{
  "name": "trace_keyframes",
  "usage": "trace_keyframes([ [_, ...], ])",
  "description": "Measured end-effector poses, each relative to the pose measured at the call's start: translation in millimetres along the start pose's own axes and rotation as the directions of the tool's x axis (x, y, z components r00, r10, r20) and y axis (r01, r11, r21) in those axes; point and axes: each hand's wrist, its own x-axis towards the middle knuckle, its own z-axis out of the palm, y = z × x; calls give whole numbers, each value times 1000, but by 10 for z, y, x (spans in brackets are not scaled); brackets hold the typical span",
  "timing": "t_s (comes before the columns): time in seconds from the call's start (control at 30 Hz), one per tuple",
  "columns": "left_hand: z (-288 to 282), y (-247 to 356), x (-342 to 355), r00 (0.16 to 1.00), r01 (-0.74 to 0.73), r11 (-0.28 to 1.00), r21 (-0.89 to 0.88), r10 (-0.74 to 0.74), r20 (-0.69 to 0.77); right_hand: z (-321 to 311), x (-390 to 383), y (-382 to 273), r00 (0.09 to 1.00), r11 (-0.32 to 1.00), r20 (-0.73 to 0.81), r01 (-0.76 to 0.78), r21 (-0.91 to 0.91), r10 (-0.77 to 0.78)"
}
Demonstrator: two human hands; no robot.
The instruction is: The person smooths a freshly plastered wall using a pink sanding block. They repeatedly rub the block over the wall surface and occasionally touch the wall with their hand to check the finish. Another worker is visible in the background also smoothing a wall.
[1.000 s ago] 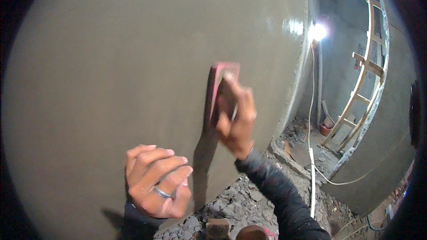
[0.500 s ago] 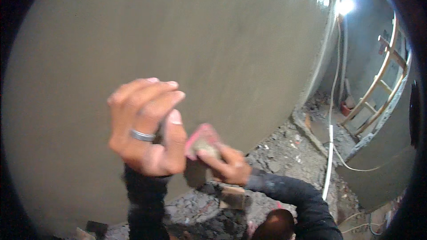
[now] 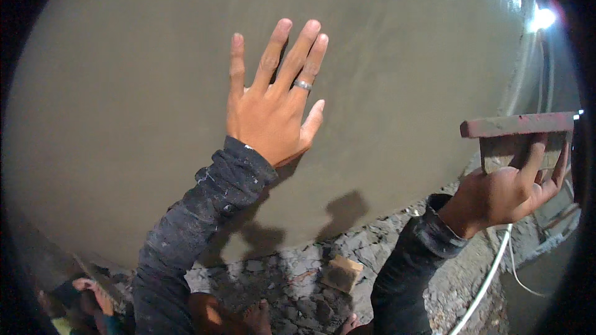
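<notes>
My left hand (image 3: pixel 273 99), with a ring on one finger, is spread flat with fingers pointing up over the smooth grey plastered wall (image 3: pixel 155 87). Its shadow falls close beside the fingers, so the palm seems to lie on the wall or very near it. Out at the right, my right hand (image 3: pixel 496 198) is wrapped round the grip of a plastering float (image 3: pixel 521 125). The float has a flat, pinkish-edged face turned upward, apart from the wall. Part of its grip is hidden by my fingers.
Broken rubble (image 3: pixel 298 285) lies along the wall's foot, with a small tan block (image 3: pixel 341 273) on it. A white pipe (image 3: pixel 490 285) runs at the right, below a bright lamp (image 3: pixel 542 19). Another person's hand (image 3: pixel 93 288) shows at the lower left.
My left hand has gone from curled to spread and moved up and right. My right hand has carried the float from low beside it out to the right. The view has shifted.
</notes>
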Motion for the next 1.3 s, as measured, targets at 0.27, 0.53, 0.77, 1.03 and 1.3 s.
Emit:
trace_keyframes([
  [0.27, -181, -38, -78, 996, -46, 986, 162, 33, 81, 321, -97, -204, 671, 164, 269, -508, 845, 691],
  [0.53, -312, -107, -38, 993, -108, 971, 211, 98, 61, 423, -242, -220, 719, 85, 391, -528, 845, 574],
  [0.77, -81, -105, -251, 981, -189, 974, 129, 193, -25, 541, -313, 573, 767, 450, 231, -560, 696, 598],
  [1.03, -738, 315, -1398, 721, -65, 887, -458, 359, 593, 870, -1664, 3284, 77, 269, 808, -958, -104, 584],
  [1.3, -426, 309, -1901, 547, 245, 751, -614, 415, 727, -175, -3613, 2961, -442, 313, 808, -761, -568, 390],
])
